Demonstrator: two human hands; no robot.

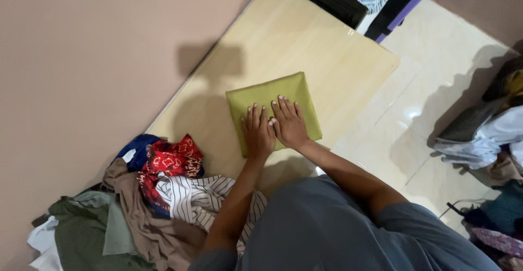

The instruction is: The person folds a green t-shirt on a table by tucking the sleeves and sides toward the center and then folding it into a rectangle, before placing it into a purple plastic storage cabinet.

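Plainly, the cloth [272, 107] is soft and light: a thin woven piece folded into a thick, flat square that would sag and fall open if lifted by one corner. My judgement is that it is best taken from underneath along two opposite edges, or with flat palms sliding under the folded side, so the layers stay stacked. It does not look slippery against the board, and nothing about it is fragile.

It is plain olive-green, without pattern, with neat straight edges and a crisp fold along its far side. It lies turned a little askew on the pale wooden board [327, 47], near the middle of it, clear of the board's edges.

Both hands lie palm-down on its near half, side by side and touching at the thumbs. The left hand [257, 133] has its fingers straight and slightly spread; the right hand [290, 124] likewise, fingers fanned toward the far edge. Neither pinches or grips anything; they press flat.

Beside the left forearm, on the board's near end, sits a pile [136, 205] of loose clothes: a red patterned piece, a striped white one, brown and dark green ones. To the right, across the tiled floor [425, 118], a second heap [490, 134] of garments lies well apart.
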